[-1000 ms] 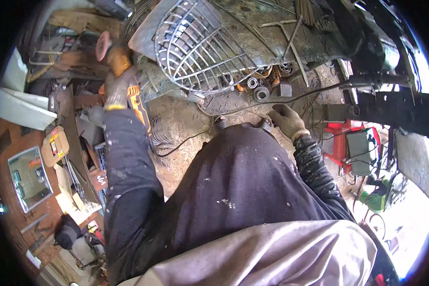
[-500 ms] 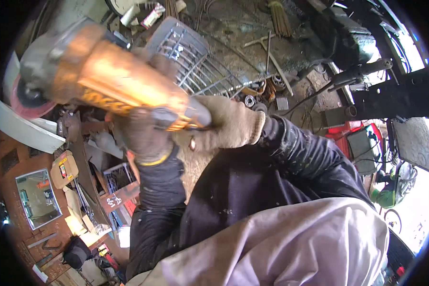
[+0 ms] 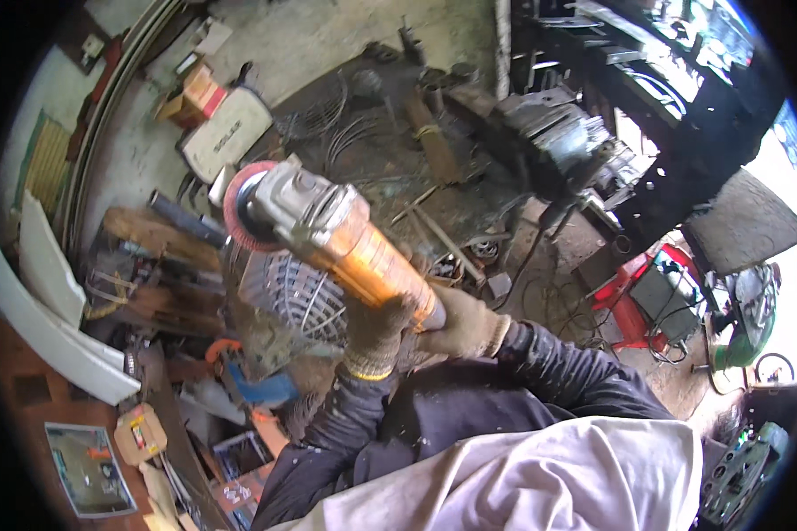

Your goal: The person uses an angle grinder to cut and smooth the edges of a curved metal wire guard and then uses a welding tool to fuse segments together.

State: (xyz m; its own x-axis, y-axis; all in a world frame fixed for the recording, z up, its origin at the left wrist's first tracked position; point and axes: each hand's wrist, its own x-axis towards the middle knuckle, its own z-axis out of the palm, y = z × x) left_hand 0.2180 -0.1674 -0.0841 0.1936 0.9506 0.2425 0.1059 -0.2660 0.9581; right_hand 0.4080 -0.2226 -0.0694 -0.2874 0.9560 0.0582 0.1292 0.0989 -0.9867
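An orange angle grinder (image 3: 376,261) with a grey metal head is raised in front of my body, slanting up to the left. Its reddish round disc (image 3: 239,205) sits at the far left end, apart from anything else. My left hand (image 3: 376,332), in a dirty knit glove, is wrapped round the underside of the orange body. Gloved as well, my right hand (image 3: 460,326) grips the rear end of the grinder. Some of the fingers are hidden behind the tool. Below the grinder lies a curved metal grille (image 3: 305,296).
Wooden blocks (image 3: 164,239) and white curved panels (image 3: 62,292) lie at the left. A red stand (image 3: 624,310) with a grey box and cables is at the right. Metal bars (image 3: 438,230) lie on the floor ahead, and a machine casting (image 3: 562,133) stands beyond.
The view has swung, showing more of the far floor and wall. The grinder looks farther from the camera, more to the right and steeper. Both hands still grip it.
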